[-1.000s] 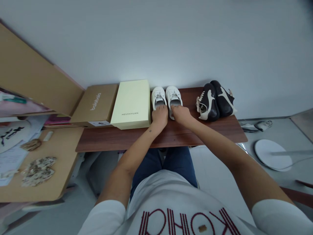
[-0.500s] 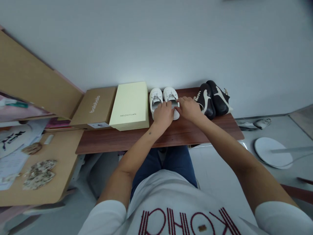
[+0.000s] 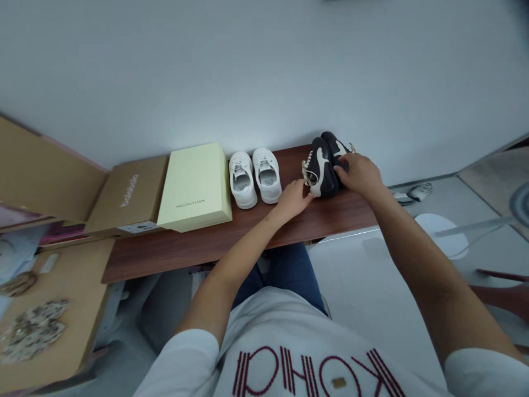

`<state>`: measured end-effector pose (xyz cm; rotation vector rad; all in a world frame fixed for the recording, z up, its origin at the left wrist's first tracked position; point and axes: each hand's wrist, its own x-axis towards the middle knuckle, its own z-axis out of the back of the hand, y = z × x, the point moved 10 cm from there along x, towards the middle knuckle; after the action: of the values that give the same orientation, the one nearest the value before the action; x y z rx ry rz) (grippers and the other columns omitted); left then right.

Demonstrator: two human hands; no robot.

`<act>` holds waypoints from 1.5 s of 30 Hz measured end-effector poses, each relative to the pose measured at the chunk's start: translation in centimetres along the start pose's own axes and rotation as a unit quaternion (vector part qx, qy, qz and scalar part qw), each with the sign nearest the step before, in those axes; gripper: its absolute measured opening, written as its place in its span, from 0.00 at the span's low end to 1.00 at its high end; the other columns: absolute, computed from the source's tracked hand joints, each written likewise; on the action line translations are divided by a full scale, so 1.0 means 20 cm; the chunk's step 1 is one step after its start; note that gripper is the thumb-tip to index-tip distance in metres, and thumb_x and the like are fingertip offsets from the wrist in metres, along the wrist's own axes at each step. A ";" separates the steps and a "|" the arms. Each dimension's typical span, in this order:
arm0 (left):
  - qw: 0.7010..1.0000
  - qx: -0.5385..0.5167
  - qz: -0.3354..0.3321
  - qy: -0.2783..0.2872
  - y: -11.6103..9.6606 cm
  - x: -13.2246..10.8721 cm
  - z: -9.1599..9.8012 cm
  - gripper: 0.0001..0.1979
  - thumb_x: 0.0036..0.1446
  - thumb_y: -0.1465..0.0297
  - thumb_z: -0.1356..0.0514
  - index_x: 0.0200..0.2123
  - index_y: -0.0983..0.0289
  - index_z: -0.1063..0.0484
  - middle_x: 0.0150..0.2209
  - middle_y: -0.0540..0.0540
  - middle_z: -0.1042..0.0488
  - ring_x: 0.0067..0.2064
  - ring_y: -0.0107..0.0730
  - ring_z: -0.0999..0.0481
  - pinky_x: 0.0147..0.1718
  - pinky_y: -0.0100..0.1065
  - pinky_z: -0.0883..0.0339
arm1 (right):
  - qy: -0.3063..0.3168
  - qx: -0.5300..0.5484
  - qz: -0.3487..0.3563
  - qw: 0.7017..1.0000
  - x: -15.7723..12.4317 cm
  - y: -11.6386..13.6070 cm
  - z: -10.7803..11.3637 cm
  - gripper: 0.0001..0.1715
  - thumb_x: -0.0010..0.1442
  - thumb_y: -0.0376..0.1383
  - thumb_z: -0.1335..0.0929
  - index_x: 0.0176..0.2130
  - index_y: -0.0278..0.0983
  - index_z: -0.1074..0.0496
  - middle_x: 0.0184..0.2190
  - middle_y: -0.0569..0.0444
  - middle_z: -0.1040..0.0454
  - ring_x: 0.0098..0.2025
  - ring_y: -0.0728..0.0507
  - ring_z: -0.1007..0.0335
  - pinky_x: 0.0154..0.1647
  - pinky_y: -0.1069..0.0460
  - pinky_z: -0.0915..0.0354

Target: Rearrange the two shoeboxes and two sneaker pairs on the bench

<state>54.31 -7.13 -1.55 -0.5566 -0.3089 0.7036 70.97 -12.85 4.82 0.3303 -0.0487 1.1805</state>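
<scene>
A pair of small white sneakers (image 3: 254, 177) stands side by side on the dark wooden shelf (image 3: 198, 242), toes toward the wall. To their right sits a pair of black shoes with cream stripes and laces (image 3: 323, 164). My right hand (image 3: 359, 172) rests on the right side of the black pair, fingers wrapped over the farther shoe. My left hand (image 3: 294, 198) reaches the heel of the nearer black shoe, fingertips touching it. Neither hand touches the white sneakers.
A pale yellow shoebox (image 3: 194, 186) and a brown cardboard shoebox (image 3: 128, 196) lie left of the white sneakers against the wall. A light wooden desk with papers (image 3: 45, 309) is at lower left. A white round lamp base (image 3: 441, 234) and a cable sit on the floor at right.
Both hands left the white sneakers and moved right to the black pair. The view has swung right, so the boxes and sneakers sit further left in frame.
</scene>
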 end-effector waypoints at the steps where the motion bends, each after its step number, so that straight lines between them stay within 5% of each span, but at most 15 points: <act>1: 1.000 -0.028 -0.003 0.001 0.00 0.02 -0.04 0.27 0.61 0.61 0.36 0.59 0.68 0.34 0.54 0.66 0.26 0.54 0.43 0.25 0.53 0.40 0.34 | -0.004 0.000 -0.012 1.000 -0.01 -0.07 -0.01 0.22 0.66 0.43 0.37 0.53 0.33 0.27 0.50 0.38 0.23 0.53 0.31 0.29 0.51 0.42 0.34; 8: 0.985 -0.163 0.043 0.024 0.04 0.11 -0.24 0.20 0.58 0.61 0.34 0.51 0.65 0.27 0.47 0.59 0.21 0.47 0.40 0.23 0.47 0.36 0.32 | 0.040 0.043 -0.090 0.994 0.00 -0.47 -0.16 0.28 0.59 0.48 0.31 0.52 0.31 0.27 0.46 0.39 0.22 0.49 0.34 0.26 0.49 0.44 0.32; 12: 0.971 -0.233 0.034 0.039 0.06 0.16 -0.30 0.16 0.57 0.62 0.34 0.44 0.67 0.25 0.42 0.57 0.20 0.43 0.37 0.23 0.44 0.34 0.33 | 0.118 0.174 -0.095 0.973 -0.02 -0.53 -0.32 0.24 0.54 0.52 0.27 0.40 0.36 0.25 0.34 0.50 0.22 0.37 0.42 0.27 0.40 0.49 0.32; 17: 0.963 -0.267 0.017 0.029 0.07 0.17 -0.26 0.12 0.59 0.64 0.37 0.41 0.67 0.25 0.35 0.52 0.23 0.38 0.32 0.27 0.42 0.32 0.33 | 0.078 0.347 -0.054 0.933 -0.04 -0.45 -0.33 0.29 0.51 0.58 0.27 0.37 0.36 0.28 0.31 0.54 0.24 0.33 0.45 0.30 0.37 0.51 0.33; 23: 0.981 -0.190 -0.026 0.025 -0.03 0.18 -0.13 0.11 0.61 0.65 0.39 0.42 0.66 0.25 0.36 0.55 0.23 0.40 0.35 0.26 0.44 0.34 0.34 | 0.085 0.105 0.027 0.991 -0.02 -0.27 -0.21 0.27 0.55 0.53 0.28 0.45 0.36 0.25 0.29 0.52 0.22 0.35 0.39 0.26 0.38 0.49 0.35; 28: 0.998 -0.015 -0.028 0.046 -0.12 0.18 -0.05 0.11 0.62 0.65 0.40 0.44 0.63 0.25 0.41 0.59 0.21 0.46 0.44 0.23 0.46 0.38 0.34 | 0.123 -0.073 0.094 0.985 -0.02 -0.09 -0.17 0.21 0.61 0.48 0.31 0.49 0.39 0.27 0.40 0.46 0.19 0.45 0.35 0.24 0.41 0.48 0.37; 35: 0.989 0.131 0.008 0.074 -0.14 0.21 -0.03 0.13 0.63 0.67 0.42 0.48 0.63 0.25 0.46 0.65 0.22 0.49 0.53 0.23 0.46 0.45 0.31 | 0.154 -0.129 0.107 0.974 0.05 0.03 -0.22 0.21 0.64 0.47 0.32 0.51 0.37 0.28 0.45 0.41 0.20 0.48 0.34 0.24 0.42 0.48 0.37; 45: 0.980 0.172 0.019 0.102 -0.10 0.29 -0.04 0.16 0.62 0.70 0.43 0.52 0.64 0.26 0.49 0.67 0.22 0.51 0.53 0.23 0.47 0.46 0.29 | 0.181 -0.142 0.116 0.966 0.11 0.11 -0.31 0.21 0.63 0.46 0.31 0.52 0.37 0.28 0.48 0.41 0.21 0.50 0.34 0.25 0.44 0.47 0.35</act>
<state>59.91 -4.69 -0.61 -0.3014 0.0183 0.7117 68.92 -8.41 -0.08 -0.1525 0.0643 1.4305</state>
